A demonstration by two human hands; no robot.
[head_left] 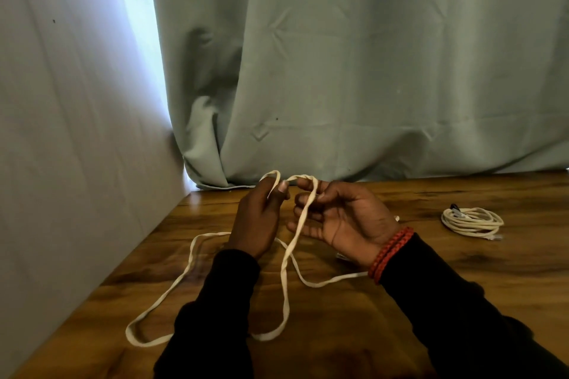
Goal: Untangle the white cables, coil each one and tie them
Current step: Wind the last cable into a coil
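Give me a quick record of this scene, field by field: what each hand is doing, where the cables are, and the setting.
left hand: pinches the flat white cable near its top
right hand: holds the same cable, raised above the table
loose cable: long loops trail over the wooden table toward the person
coiled cable: lies bundled on the table, off to the right
wrist: red bracelet on the right
backdrop: green curtain

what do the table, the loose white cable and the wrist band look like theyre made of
Table: wood or wood-look laminate, glossy brown; grain streaks and glare show, cannot tell which.
Loose white cable: flat, matte, off-white, likely rubbery plastic; it bends limply in soft loops.
Wrist band: red-orange, looks braided cord or small beads; ridged texture, too small to tell.
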